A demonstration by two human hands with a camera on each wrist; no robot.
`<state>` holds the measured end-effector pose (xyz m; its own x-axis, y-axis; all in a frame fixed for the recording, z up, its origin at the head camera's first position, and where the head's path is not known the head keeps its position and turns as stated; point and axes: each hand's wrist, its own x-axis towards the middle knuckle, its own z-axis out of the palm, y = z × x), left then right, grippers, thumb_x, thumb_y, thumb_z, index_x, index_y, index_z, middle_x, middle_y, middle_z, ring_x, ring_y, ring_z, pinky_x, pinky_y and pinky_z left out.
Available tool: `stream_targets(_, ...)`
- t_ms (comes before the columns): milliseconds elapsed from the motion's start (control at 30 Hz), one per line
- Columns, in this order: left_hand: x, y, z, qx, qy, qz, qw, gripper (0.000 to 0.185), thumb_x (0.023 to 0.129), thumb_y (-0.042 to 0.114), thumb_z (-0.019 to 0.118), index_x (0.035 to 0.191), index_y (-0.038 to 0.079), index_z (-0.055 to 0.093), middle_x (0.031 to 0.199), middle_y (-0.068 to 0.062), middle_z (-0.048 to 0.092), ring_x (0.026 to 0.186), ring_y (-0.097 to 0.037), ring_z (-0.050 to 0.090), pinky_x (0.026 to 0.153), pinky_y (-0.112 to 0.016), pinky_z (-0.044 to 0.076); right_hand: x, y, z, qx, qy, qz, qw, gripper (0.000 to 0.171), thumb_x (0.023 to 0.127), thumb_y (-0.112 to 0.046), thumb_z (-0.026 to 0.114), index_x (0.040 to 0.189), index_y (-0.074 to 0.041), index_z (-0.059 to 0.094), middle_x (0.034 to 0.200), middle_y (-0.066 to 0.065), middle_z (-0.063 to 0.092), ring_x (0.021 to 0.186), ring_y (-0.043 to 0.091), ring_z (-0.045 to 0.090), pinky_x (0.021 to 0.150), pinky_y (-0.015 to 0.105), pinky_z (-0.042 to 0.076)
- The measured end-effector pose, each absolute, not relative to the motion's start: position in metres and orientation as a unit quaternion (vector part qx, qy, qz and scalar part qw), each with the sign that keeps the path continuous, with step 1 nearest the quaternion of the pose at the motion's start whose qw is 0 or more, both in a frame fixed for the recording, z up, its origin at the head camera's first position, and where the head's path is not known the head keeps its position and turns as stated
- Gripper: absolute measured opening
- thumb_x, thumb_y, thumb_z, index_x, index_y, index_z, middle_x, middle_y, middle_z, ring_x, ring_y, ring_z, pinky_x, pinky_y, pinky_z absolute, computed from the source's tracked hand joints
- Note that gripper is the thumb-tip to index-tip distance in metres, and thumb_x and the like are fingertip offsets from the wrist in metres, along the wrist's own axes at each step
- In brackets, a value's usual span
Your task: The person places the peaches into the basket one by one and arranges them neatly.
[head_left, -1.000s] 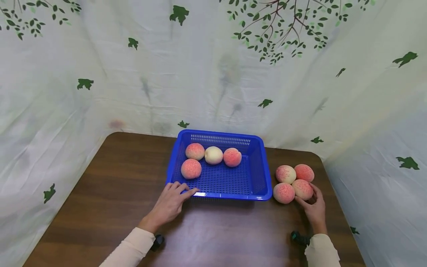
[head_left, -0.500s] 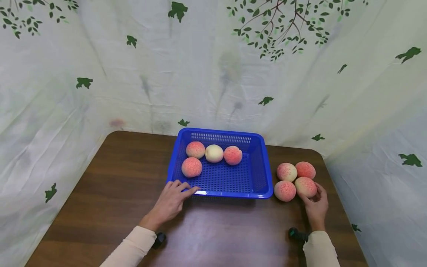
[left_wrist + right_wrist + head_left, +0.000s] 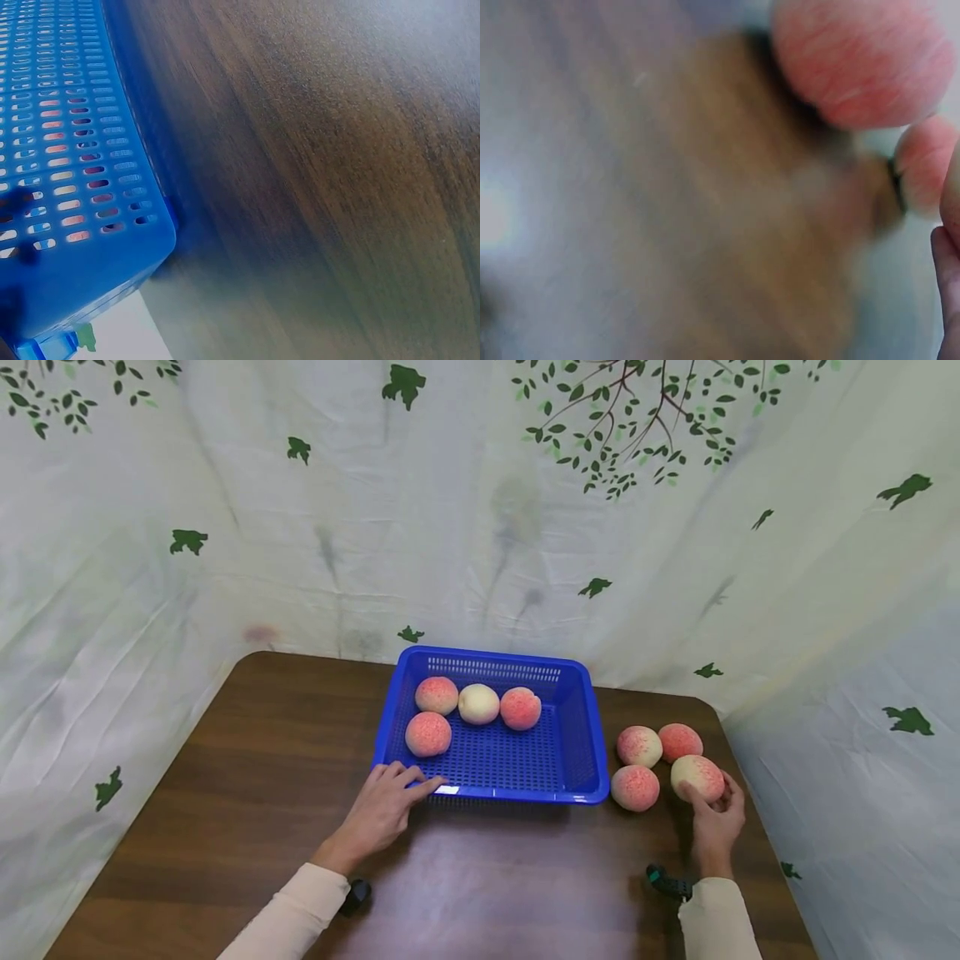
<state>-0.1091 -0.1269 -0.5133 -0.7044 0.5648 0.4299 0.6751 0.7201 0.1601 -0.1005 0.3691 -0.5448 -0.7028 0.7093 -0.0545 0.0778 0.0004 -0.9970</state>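
A left hand (image 3: 386,808) rests with relaxed fingers against the near-left rim of a blue basket (image 3: 581,752). At right, near the table's edge, the right hand (image 3: 712,820) curls around a peach (image 3: 697,775), partly hiding it; the right wrist view is blurred.

The left hand (image 3: 384,810) lies palm down, fingers spread and nearly straight, forefinger reaching furthest forward and to the right. Its forearm, in a pale sleeve, runs back toward the lower left. The right hand (image 3: 712,822) is raised at the wrist, fingers and thumb curled in a grip round something. Its forearm, also in a pale sleeve, runs almost straight back. Each wrist carries a small dark strap.
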Motion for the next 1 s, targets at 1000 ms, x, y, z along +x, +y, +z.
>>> stream_targets(1000, -0.11, -0.126, -0.512, -0.34, -0.911, -0.15, 0.181, 0.052, 0.08, -0.007, 0.059, 0.119, 0.025, 0.07, 0.092, 0.003, 0.061, 0.08, -0.02, 0.048, 0.072, -0.035, 0.036, -0.148, 0.304, -0.447, -0.088, -0.633, 0.764, 0.083, 0.048, 0.091, -0.002, 0.063, 0.131, -0.019, 0.043, 0.127, 0.0, 0.044, 0.113, 0.015, 0.049, 0.083, 0.021, 0.051)
